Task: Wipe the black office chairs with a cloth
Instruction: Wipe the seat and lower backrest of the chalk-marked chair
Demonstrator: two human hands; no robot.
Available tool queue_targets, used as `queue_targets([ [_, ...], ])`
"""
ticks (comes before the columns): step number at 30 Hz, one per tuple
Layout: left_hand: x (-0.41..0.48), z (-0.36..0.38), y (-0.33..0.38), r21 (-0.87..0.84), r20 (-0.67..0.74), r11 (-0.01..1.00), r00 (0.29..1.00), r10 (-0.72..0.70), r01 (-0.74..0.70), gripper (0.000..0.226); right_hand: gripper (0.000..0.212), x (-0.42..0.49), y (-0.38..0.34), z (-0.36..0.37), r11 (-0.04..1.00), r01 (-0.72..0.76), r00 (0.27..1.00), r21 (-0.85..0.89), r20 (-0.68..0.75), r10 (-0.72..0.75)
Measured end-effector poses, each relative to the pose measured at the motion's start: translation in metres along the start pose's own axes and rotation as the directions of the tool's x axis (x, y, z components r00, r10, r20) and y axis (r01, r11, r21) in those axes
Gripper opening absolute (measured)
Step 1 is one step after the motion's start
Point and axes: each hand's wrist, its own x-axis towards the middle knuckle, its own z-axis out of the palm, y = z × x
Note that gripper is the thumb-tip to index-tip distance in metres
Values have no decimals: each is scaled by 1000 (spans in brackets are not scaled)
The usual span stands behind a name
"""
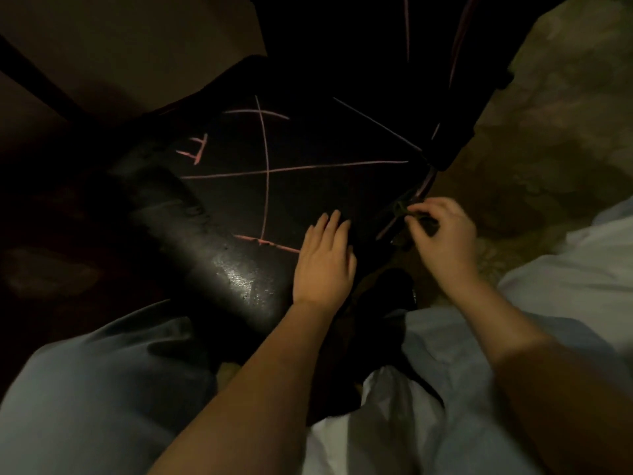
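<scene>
A black office chair seat (239, 200) fills the middle of the dim view, crossed by several pink chalk-like lines. Its backrest (394, 56) rises at the upper right, also lined in pink. My left hand (325, 262) lies flat on the seat's near right part, fingers straight. My right hand (445, 231) is at the seat's right edge, fingers curled around a small dark cloth (402, 209) bunched against the edge. Most of the cloth is hidden under the fingers.
A patterned light floor (565, 114) lies to the right of the chair. Pale wall or furniture panels (120, 36) stand at the upper left. My light clothing (565, 286) and knees (85, 389) fill the bottom and right of the view.
</scene>
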Motion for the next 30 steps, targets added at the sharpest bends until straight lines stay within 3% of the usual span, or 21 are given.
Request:
queue_targets([
  [2,-1,10,-3,91,7,996,1000,8,-8,51,21,5,5,5,1000,-1,1000,12,16,1],
  [6,0,20,-8,141,-30,989,999,44,-40,52,40,-8,-10,26,995,91,979,-40,185,-83],
  [11,1,28,-12,180,-88,981,992,85,-68,53,27,-36,-23,25,959,282,939,-15,210,-273],
  [15,1,31,-15,201,-126,977,987,98,-71,53,21,-46,-23,25,940,335,908,65,244,-341],
  [18,2,32,-15,212,-135,975,986,102,-72,54,22,-31,-10,22,956,283,932,77,212,-293],
  [26,2,35,-14,222,-156,973,983,93,-56,54,17,24,17,11,1000,-16,998,4,65,16],
  [30,2,34,-15,220,-158,974,983,95,-58,55,17,4,-3,17,997,73,988,26,136,-76],
])
